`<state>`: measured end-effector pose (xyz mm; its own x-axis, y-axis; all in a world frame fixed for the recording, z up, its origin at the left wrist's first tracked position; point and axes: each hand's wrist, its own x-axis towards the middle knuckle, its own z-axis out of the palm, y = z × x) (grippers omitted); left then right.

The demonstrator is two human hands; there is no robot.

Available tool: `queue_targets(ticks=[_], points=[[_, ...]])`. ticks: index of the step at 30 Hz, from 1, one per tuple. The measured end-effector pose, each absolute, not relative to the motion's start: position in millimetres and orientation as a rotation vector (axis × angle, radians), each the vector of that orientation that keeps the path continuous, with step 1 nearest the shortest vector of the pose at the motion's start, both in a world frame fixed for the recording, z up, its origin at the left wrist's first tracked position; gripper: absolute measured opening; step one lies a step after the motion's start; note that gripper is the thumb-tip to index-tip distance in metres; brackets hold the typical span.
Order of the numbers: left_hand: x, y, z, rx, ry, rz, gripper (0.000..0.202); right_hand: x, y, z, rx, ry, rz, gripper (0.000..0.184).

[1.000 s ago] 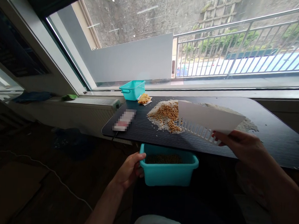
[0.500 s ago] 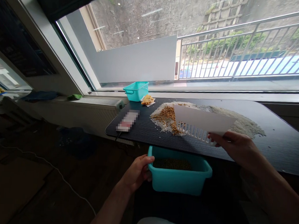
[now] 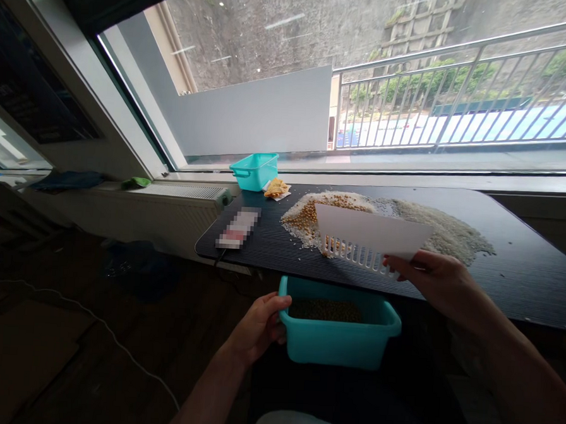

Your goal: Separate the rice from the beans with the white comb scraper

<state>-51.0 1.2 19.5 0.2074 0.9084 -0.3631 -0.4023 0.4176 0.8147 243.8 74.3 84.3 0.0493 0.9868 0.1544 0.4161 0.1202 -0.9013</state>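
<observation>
My left hand grips the left rim of a turquoise plastic bin, held just below the table's front edge. Small dark greenish grains cover the bin's bottom. In my right hand is a white slotted plastic scraper, pinched at its right end and tilted above the table. Behind and left of the scraper lies a pile of yellow beans mixed with white rice-like grains. A paler heap of grains spreads to the right, partly behind the scraper.
The dark table stands against the window. At its back left are a second turquoise bin and a yellow crumpled item on white paper. A blurred-out flat object lies on the left. A radiator adjoins the table.
My right hand has shifted the scraper slightly left and toward me. The left hand still holds the bin in about the same place.
</observation>
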Motion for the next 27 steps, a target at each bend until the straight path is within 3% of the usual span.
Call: queue_targets(ticks=[7,16,27], points=[[-49.4,2.1,21.7,0.638,0.955,1.003,0.051,247.9,70.2,82.9,-1.449,-1.531,0.777,0.032],[-51.6,2.0,19.8,0.614,0.949,1.012,0.052,225.6,74.8,76.7,-1.292,-1.617,0.868,0.052],[-65.5,-1.7,21.3,0.628,0.983,1.024,0.054,227.9,72.9,67.3,-1.226,-1.689,1.054,0.062]])
